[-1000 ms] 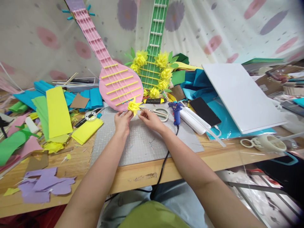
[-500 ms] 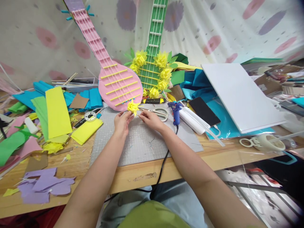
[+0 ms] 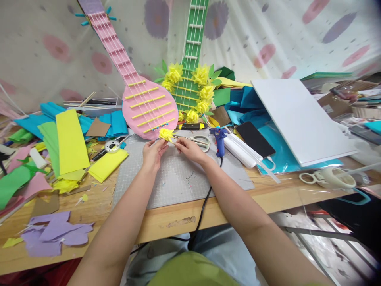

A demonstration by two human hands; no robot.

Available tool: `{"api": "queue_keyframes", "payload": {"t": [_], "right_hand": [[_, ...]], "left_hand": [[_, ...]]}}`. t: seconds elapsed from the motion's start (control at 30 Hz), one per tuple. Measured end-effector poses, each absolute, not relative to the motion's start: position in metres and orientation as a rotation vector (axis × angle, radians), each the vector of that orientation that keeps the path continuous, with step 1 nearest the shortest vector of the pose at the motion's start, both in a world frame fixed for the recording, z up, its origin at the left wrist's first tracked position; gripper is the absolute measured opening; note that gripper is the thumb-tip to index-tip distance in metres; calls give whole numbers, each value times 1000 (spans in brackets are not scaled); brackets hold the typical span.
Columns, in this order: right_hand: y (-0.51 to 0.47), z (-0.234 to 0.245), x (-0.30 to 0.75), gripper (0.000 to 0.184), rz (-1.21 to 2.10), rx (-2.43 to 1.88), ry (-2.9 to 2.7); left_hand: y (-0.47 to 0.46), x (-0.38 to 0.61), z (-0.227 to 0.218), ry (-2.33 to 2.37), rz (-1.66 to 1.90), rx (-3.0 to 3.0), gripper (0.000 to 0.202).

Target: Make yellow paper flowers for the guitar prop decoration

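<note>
1. wooden table against a floral cloth backdrop. a grey cutting mat lies under both hands.
2. left hand: palm down over the mat's far edge, fingers pinched shut on a yellow paper flower. the flower sits at its fingertips, lifted just off the mat.
3. right hand: thumb and fingertips pinched together against the flower's right side. which part of the flower it grips is too small to tell.
4. the flower is between the two hands' fingertips, just in front of the pink paper guitar.
5. beyond the hands: the pink guitar leans on the backdrop past the left hand. a green paper guitar ringed with yellow flowers stands past the right hand.
6. scissors lie just beyond the right hand, almost touching its knuckles.
7. blue glue gun stands just right of the right hand, and its black cord runs back along the right forearm.
8. further right of the right hand: black phone, then a tilted white board.
9. left of the left hand: a yellow paper strip on green and teal sheets. purple paper scraps lie nearer the table's front edge, well apart from the hand.
</note>
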State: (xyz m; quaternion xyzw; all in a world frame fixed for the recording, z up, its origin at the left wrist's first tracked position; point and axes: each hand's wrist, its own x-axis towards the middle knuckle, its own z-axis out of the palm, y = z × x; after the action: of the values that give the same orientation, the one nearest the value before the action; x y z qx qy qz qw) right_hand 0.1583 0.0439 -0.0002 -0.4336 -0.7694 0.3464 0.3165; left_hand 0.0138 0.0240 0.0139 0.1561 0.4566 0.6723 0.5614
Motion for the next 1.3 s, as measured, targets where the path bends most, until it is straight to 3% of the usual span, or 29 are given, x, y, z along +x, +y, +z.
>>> {"api": "queue_keyframes", "payload": {"t": [0.37,0.6,1.3], "right_hand": [[46,3,167,17,998,-1137,-2040],[45,3,166,18,869,-1240,-2070],[40,7,159,20,818,-1256,-2110]], "left_hand": [[22,15,14,1108,1576,427,27],[23,15,8,1098,1634,479,24],[24,15,7,1075,1610,373,31]]}}
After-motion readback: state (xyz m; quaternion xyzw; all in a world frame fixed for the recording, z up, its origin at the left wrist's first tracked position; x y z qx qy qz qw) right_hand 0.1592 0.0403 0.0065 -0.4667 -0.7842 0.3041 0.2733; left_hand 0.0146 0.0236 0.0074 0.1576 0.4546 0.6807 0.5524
